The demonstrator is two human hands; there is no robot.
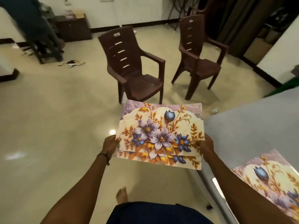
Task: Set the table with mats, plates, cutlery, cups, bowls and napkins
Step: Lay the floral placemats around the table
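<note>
The left hand (110, 145) and right hand (207, 147) pinch the mats (160, 135) by their side edges, over the floor (56, 126) beside the worktop (250, 126). The stack is uneven, so the lower ones may slide out.

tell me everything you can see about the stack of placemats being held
The stack of placemats is thin, flat rectangular sheets with rounded corners, printed with purple and blue flowers and golden leaves on cream, lilac along the far edge. The sheets sit slightly offset, so lower ones' near edges show. It is held roughly level above the floor by the table corner, the left hand gripping its left edge, the right hand its right edge.
</note>
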